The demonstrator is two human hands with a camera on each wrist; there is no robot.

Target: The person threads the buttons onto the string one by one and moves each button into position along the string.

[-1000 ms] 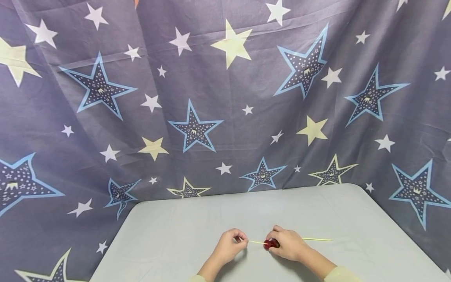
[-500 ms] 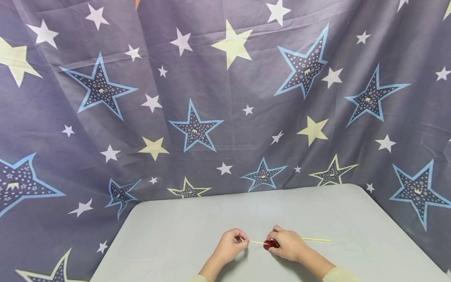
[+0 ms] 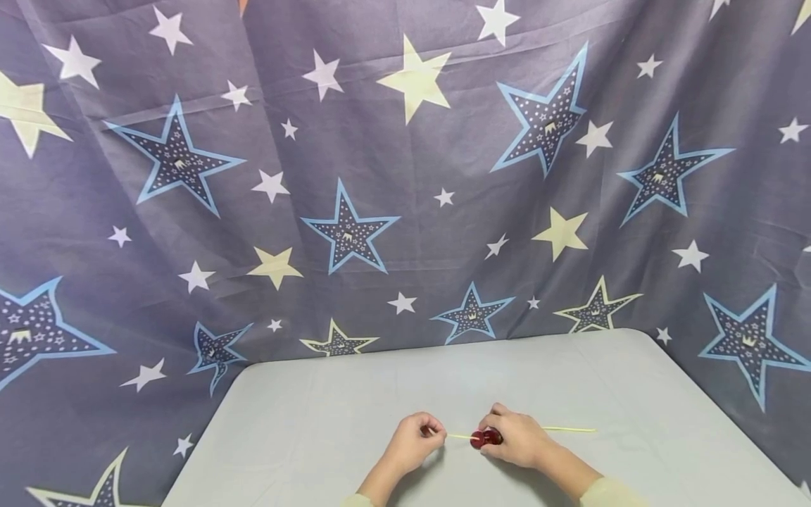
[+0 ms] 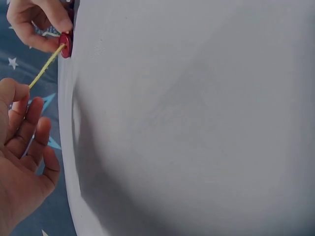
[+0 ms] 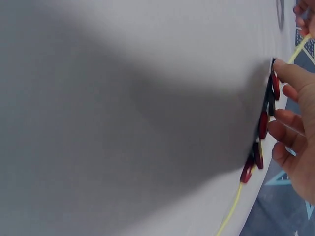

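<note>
My left hand (image 3: 415, 442) pinches one end of a yellow string (image 4: 47, 68) between thumb and forefinger, its other fingers loosely bent. The string runs straight from there into the hole of a round red button (image 4: 65, 45). My right hand (image 3: 516, 438) holds that red button by its edge, thumb and fingertips on it. Behind it, more red and dark buttons (image 5: 263, 125) are threaded in a row on the same string, partly under the right palm. In the right wrist view the string's tail (image 5: 231, 211) leaves the last button and lies along the table.
A pale grey cloth-covered table (image 3: 355, 401) with rounded far corners lies under both hands. Behind and beside it hangs a grey-purple curtain (image 3: 405, 183) printed with stars. Pale yellow sleeves (image 3: 611, 493) show at the wrists.
The front red button has shifted slightly left along the string, nearer the left hand, and stands a little apart from the one behind. Both hands stay almost in place.
</note>
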